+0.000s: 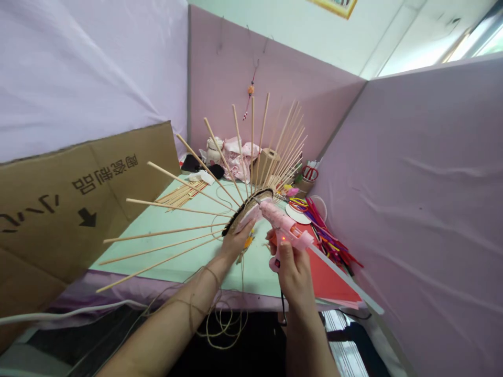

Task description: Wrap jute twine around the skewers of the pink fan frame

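Observation:
My left hand (236,242) grips the edge of a round cardboard disc (248,208) with several long wooden sticks (184,208) fanning out from its rim. It holds the disc tilted above the pale green table (184,262). My right hand (293,269) is closed round the handle of a pink hot glue gun (282,226). The gun's nozzle touches the disc's rim near the top. Jute twine (220,319) trails from the disc over my left forearm and hangs in loops below the table edge.
A big cardboard sheet (78,193) leans at the left. Spare sticks (181,195) lie on the table. At the back are pink cloth (238,154), a twine roll (268,161) and a cup with scissors (308,177). Pipe cleaners (328,235) and red paper (330,280) lie right.

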Motion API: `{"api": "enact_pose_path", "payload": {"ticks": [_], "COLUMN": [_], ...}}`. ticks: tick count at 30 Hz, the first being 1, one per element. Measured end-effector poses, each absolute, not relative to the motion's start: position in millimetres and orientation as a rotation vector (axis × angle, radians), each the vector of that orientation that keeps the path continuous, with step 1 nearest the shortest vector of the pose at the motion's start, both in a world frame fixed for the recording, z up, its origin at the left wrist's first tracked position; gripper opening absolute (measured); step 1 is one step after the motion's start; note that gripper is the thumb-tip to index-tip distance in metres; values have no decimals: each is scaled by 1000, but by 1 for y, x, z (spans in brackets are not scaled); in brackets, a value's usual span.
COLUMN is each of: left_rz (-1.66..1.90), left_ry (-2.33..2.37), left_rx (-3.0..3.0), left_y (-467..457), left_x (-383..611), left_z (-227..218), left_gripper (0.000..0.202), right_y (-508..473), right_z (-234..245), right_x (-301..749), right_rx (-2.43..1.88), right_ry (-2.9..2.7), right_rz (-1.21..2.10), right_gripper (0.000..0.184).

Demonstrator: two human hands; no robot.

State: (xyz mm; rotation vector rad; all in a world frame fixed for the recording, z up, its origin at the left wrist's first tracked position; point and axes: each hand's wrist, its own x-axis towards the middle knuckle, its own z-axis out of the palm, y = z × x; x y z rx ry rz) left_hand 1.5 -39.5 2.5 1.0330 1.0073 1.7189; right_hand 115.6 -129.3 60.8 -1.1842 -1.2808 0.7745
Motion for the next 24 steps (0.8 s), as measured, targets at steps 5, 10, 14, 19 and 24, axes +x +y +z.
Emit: {"api": "enact_pose_path", "payload": {"ticks": [5,10,14,19,24], "left_rz": [1709,1698,1665,1654,1644], "left_ry": [934,962,976,980,973], "left_rx": [1027,1027,990,913,943], "left_y": [-42,-44,-45,-46,-46], "left_x": [1,-1,-1,1,0], "left_z": [7,10,12,15,14], "left_gripper": [26,26,24,25,26], "right_y": [-128,-129,-129,-130,-130], "right_z": [60,59,58,61,63], "right_x": [114,113,113,111,110], "right_rx": [-1225,-1228,-1206,-1197,-1146], "right_ry": [-1339,-1441,-1478,-1490,-1504], "right_rz": [763,708,601,557,554], "right_gripper": [49,46,42,42,41]}}
